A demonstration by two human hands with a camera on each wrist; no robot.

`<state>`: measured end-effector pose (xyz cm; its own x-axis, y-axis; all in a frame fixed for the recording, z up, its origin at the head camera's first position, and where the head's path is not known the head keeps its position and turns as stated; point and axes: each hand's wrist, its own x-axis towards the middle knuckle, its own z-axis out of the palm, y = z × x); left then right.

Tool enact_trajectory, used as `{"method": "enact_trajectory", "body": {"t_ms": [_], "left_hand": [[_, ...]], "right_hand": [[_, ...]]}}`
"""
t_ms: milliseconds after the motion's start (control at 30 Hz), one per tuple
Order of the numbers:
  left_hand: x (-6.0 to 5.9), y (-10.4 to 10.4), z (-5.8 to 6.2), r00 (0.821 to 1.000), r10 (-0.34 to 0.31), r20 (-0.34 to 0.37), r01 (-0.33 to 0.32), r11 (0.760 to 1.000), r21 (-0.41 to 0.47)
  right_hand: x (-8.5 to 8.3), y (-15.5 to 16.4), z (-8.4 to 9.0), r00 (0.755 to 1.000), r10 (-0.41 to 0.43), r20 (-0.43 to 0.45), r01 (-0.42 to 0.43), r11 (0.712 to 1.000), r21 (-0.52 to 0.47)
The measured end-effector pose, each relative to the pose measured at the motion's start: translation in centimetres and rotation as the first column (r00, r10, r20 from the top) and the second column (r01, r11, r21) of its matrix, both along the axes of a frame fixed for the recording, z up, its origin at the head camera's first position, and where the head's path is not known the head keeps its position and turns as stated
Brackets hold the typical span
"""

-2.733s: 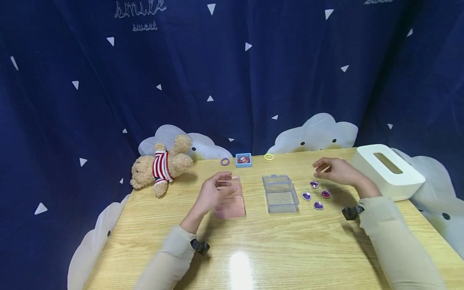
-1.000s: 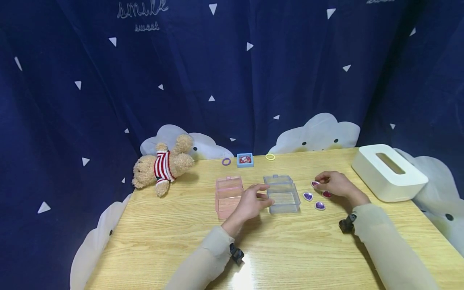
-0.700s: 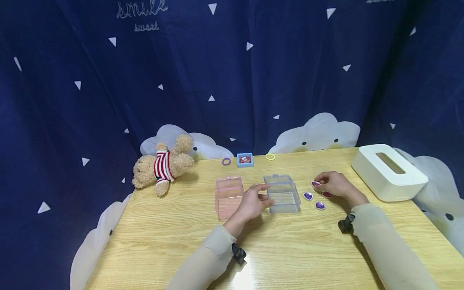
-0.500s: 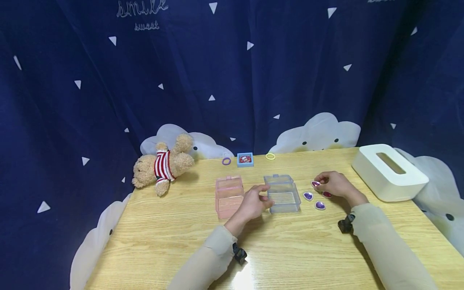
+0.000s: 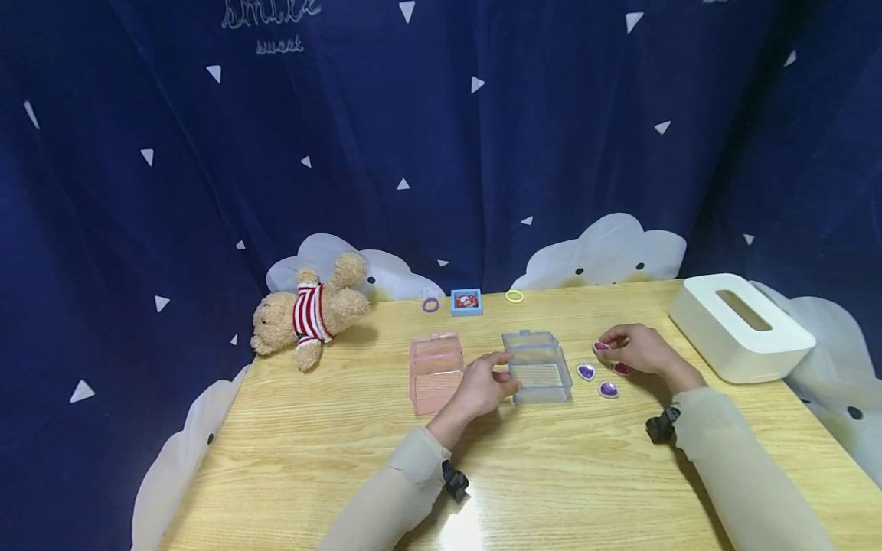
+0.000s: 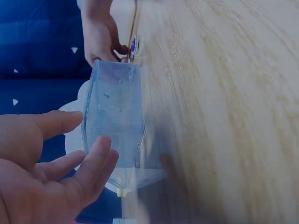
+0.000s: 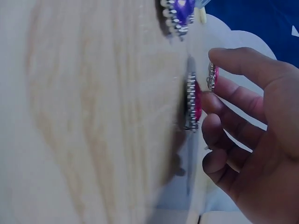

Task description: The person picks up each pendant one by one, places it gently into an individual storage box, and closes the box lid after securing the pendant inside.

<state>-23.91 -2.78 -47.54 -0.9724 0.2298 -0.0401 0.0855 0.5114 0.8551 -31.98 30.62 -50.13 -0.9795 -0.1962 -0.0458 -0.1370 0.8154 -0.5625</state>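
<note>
My right hand (image 5: 641, 350) pinches a pink heart-shaped gem (image 7: 213, 77) with a beaded rim between thumb and forefinger, just over the table. Below its fingers lies a red heart gem (image 5: 622, 369). Two purple heart gems, one nearer the box (image 5: 586, 372) and one nearer me (image 5: 609, 389), lie to the left of that hand. A clear bluish plastic box (image 5: 540, 394) stands with its lid folded back. At its left wall is my left hand (image 5: 478, 386), fingers loosely extended and holding nothing. In the left wrist view, thumb and fingers lie close along the box's side.
An opened pink clear box (image 5: 434, 394) stands left of the bluish one. Behind are a purple ring (image 5: 430, 304), a small blue square case (image 5: 466, 302) and a yellow ring (image 5: 514, 296). A teddy bear (image 5: 310, 314) lies back left; a white tissue box (image 5: 740, 329) stands right.
From over the pink box, my left hand has moved right to the bluish box. My right hand has come down and taken hold of the pink gem. Little differs over the last second.
</note>
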Motion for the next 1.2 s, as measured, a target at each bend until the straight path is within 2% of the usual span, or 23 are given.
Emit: {"method": "enact_trajectory", "body": {"t_ms": [267, 633, 767, 1200], "left_hand": [[-0.2, 0.0, -0.2, 1.000, -0.005, 0.004, 0.006, 1.000, -0.001], [-0.3, -0.2, -0.5, 1.000, -0.017, 0.023, 0.016, 0.999, 0.034], [-0.3, -0.2, -0.3, 1.000, -0.020, 0.018, 0.019, 1.000, 0.024], [0.0, 0.0, -0.1, 1.000, -0.005, 0.008, 0.005, 1.000, 0.027]], "right_hand": [[0.5, -0.5, 1.3, 1.000, 0.012, 0.007, -0.012, 1.000, -0.018], [1.8, -3.0, 3.7, 0.987, 0.127, -0.096, -0.129, 0.991, -0.021], [2.1, -4.0, 4.3, 0.982, 0.159, -0.106, -0.164, 0.986, -0.039], [2.5, -6.6, 4.4, 0.959, 0.274, -0.079, -0.281, 0.955, -0.095]]}}
